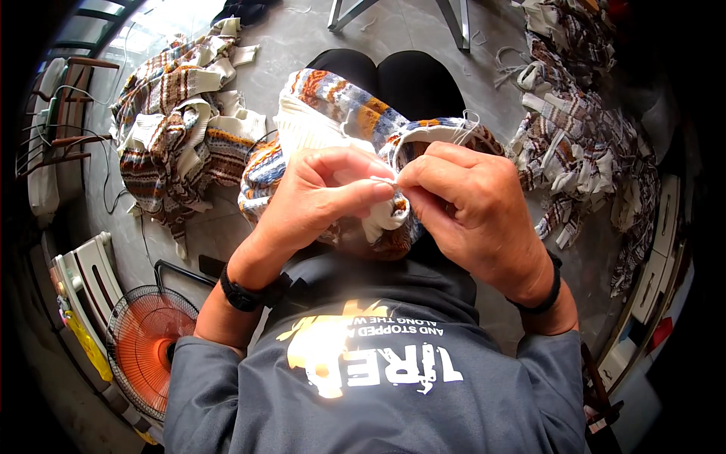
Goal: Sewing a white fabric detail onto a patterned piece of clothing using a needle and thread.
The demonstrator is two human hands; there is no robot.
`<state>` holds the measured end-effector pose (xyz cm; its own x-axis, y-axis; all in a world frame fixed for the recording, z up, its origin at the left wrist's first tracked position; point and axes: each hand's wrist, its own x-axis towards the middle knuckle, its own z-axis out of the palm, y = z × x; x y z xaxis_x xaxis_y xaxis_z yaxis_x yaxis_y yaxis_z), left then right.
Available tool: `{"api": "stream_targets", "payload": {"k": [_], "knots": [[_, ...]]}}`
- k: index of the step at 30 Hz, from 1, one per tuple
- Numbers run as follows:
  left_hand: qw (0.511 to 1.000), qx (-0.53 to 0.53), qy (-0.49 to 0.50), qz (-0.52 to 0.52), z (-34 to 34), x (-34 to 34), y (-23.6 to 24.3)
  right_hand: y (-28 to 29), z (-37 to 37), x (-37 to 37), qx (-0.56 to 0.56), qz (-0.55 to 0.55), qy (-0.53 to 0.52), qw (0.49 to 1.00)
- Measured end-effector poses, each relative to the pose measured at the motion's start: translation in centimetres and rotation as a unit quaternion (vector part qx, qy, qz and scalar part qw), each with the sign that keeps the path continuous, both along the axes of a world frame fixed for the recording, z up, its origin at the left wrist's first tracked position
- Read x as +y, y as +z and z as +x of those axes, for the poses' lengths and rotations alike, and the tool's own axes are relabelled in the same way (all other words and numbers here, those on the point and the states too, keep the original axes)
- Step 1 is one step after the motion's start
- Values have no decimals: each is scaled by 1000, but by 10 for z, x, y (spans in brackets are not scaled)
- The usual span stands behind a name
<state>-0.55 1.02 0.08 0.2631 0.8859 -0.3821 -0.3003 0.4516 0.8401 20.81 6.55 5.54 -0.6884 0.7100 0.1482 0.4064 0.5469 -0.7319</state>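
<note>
A patterned knitted sweater (359, 110) in white, blue, orange and brown lies bunched across my lap. My left hand (321, 185) is closed in a pinch, thumb and forefinger on a bit of the sweater's white edge. Almost touching those fingertips, my right hand (476, 208) is also closed in a pinch. Whatever lies between its fingers is too small to make out. Behind the right hand, loose white yarn (470, 117) loops up from the sweater. My hands cover part of the knit beneath them.
A heap of similar sweaters (178, 136) lies on the grey tiled floor (302, 30) to the left; another heap (563, 144) is at the right. A fan (147, 348) stands at the lower left, near dark cords. Metal legs (454, 23) stand at the far side.
</note>
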Motion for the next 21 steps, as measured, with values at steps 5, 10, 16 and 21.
{"api": "stream_targets", "payload": {"k": [5, 10, 16, 21], "knots": [[1000, -26, -3, -8, -2, 1, 0, -1, -1, 3, 6, -7, 16, 1000], [999, -52, -4, -12, -4, -1, -5, 3, -5, -8, -4, 25, 6, 1000], [997, -16, 16, 71, 0, -3, -13, -1, -21, -14, -13, 86, -15, 996], [990, 60, 39, 121, 3, -8, -5, 20, 4, 13, 298, -190, -50, 934]]}}
